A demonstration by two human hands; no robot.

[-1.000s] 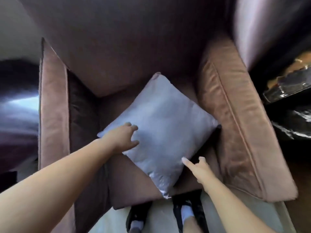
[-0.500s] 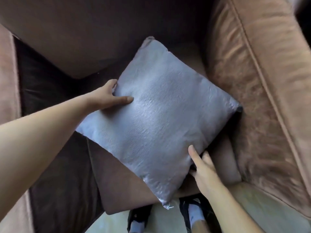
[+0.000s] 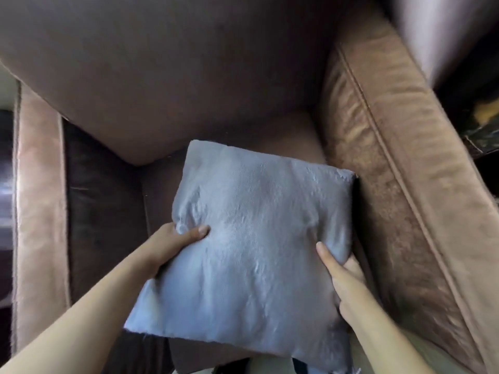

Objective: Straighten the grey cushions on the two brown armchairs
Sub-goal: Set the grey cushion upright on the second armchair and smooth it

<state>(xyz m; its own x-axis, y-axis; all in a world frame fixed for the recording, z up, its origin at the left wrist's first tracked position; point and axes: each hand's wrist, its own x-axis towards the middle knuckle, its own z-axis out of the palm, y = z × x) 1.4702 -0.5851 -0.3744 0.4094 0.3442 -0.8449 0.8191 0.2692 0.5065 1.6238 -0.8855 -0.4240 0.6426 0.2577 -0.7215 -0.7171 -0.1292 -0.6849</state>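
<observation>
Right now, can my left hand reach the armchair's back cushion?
Probably yes, once it lets go: the left hand grips the grey cushion, and only bare seat lies between it and the back cushion.

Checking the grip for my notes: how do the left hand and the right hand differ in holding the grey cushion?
The left hand grips the grey cushion at its left edge; the right hand grips its right edge, beside the armrest. The left hand's thumb lies sideways across the front; the right hand's thumb points up. Both pinch it with thumb in front, fingers hidden behind.
</observation>
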